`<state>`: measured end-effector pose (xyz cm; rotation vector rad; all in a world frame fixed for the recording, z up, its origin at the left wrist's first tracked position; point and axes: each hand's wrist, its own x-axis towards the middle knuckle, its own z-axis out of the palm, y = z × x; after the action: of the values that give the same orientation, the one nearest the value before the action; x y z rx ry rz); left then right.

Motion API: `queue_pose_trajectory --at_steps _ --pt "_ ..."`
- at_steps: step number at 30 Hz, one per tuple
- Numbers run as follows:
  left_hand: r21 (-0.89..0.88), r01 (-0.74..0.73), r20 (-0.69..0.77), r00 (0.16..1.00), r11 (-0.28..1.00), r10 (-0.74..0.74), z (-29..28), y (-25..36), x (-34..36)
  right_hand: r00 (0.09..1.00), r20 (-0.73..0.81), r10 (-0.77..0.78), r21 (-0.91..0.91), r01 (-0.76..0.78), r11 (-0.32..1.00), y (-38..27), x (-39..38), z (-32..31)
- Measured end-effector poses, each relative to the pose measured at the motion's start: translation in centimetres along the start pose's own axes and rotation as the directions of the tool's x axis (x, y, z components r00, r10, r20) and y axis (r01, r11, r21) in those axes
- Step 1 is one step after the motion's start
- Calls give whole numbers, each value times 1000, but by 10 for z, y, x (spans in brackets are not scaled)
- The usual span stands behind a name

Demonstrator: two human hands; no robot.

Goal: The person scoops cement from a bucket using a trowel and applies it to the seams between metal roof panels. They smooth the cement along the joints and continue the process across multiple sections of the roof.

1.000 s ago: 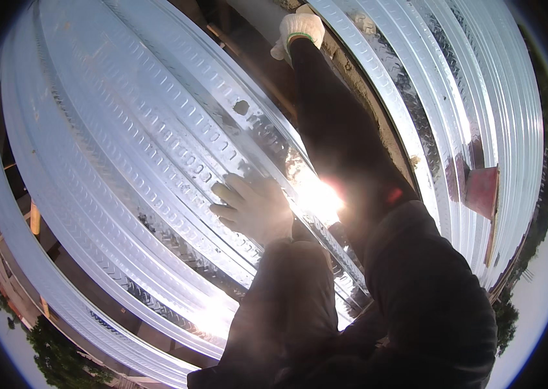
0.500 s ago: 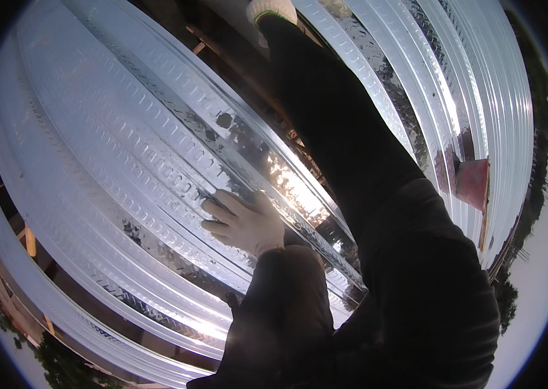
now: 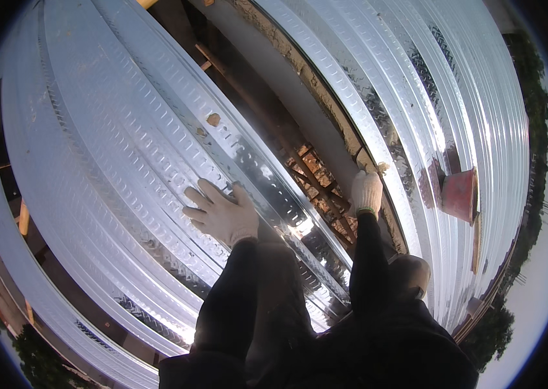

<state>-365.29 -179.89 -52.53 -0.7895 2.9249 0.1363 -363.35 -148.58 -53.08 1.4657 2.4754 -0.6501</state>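
Observation:
My left hand (image 3: 221, 212), in a pale work glove, lies flat with spread fingers on a shiny ribbed metal decking sheet (image 3: 125, 123). Beside the open gap, my right hand (image 3: 367, 192), gloved too, is closed at the rough edge of a concrete beam (image 3: 322, 91). Whatever its fingers grip, if anything, is hidden. A small tan lump (image 3: 383, 168) sits just beside those fingers, at the rim of the right-hand decking sheet (image 3: 365, 97).
Between the sheets runs a long gap (image 3: 274, 123) with timbers and rubble far below. A red bucket-like container (image 3: 460, 196) lies on the right decking. Another opening (image 3: 60, 279) cuts along the lower left. My knee (image 3: 410, 275) is near the beam.
My right arm has drawn back from far along the gap to close by me, its hand now at the beam edge. My left hand stays spread on the sheet.

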Motion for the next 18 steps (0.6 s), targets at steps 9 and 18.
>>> queue_pose_trajectory --at_steps 9,18 --pt "-53 11 -8 1000 999 -11 -11 -9 4 980 114 -164 -59 171 984 -20 -120 2" --pt "-38 101 88 991 994 -97 -16 1 15 787 287 -546 466 383 797 -311 -22 63"
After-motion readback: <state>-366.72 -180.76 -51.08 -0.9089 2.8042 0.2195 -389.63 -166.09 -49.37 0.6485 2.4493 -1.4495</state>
